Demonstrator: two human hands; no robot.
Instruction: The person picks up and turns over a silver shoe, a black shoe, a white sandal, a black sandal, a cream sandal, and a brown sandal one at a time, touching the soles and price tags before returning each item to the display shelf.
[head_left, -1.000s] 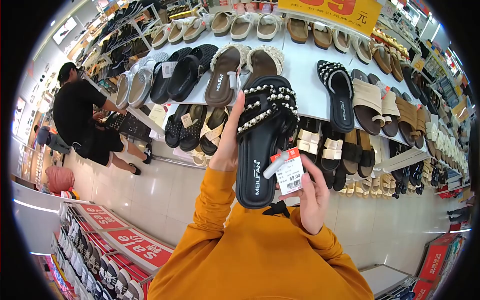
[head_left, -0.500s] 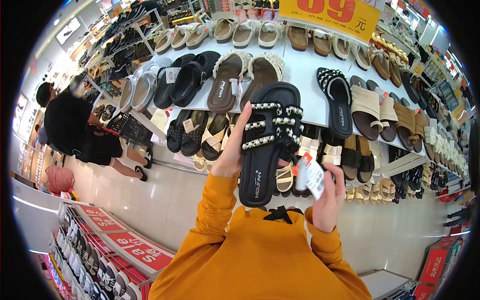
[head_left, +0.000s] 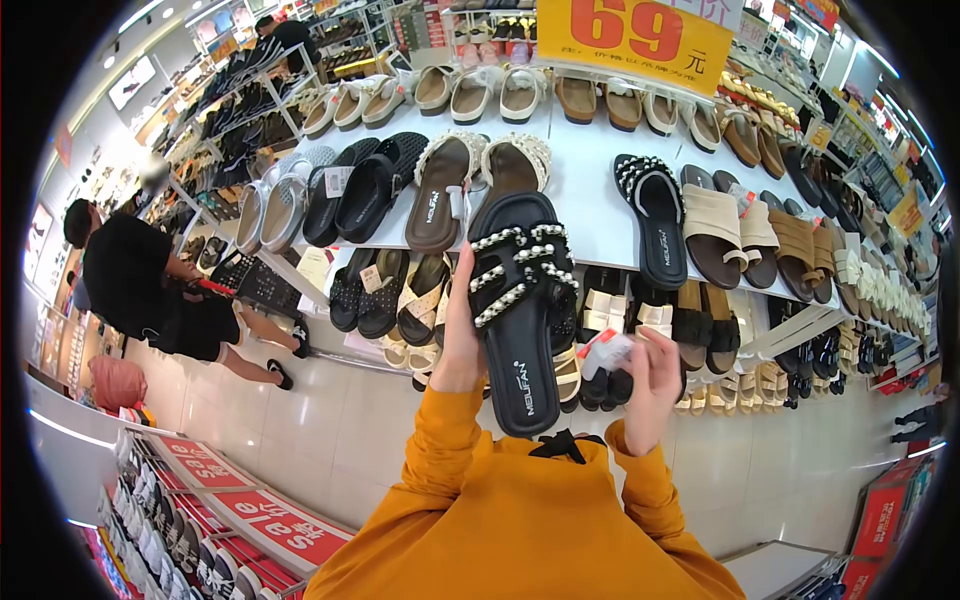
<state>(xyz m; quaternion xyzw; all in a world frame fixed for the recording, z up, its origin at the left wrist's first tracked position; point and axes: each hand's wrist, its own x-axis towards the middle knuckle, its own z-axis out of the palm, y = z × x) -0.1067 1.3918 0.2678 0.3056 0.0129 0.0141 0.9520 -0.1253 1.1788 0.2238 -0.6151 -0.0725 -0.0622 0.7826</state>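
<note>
At a shoe shop's white display shelf, tilted toward the aisle so every pair faces the shopper, I stand in my orange top and hold one black studded slide sandal upright in front of the shelf's front edge, its insole and brand lettering turned to me so I can look it over. My left hand grips the sandal along its left side, fingers wrapped behind it and thumb on the near edge. My right hand is just beside the sandal's right side, fingers pinched together on its red-and-white price tag, which is folded over so the figures cannot be read. The sandal carries three pearl-studded straps across the front. Its likely mate, a single matching black studded slide, lies on the shelf to the right, near two beige strap slides. At the shelf's back edge stands one yellow price sign reading 69. Below the top shelf, a lower tier holds more sandals, too crowded to count. One other shopper in black bends at a rack on the far left.
</note>
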